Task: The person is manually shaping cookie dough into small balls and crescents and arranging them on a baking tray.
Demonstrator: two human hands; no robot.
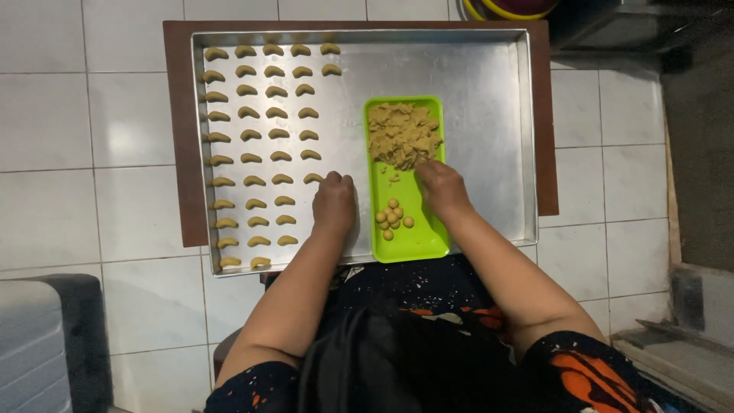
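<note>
**Hands at the baking tray**

On the white tiled floor (122, 115) lies a brown board (177, 138) bearing a rectangular metal baking tray (489, 92). Rows of tan crescent dough pieces (252, 135) fill its left half. A bright green plastic tray (417, 241) holds crumbly tan dough (403, 134) and small dough balls (391, 216). The left hand (334, 203) rests curled, fingertips touching a crescent; the right hand (441, 187) pinches the dough heap's edge.

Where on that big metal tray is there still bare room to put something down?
The metal tray is bare between the rows of crescent dough pieces and the green tray, above the left hand. It is also bare above and right of the green tray. The left side is crowded; the right hand rests at the dough heap.
</note>
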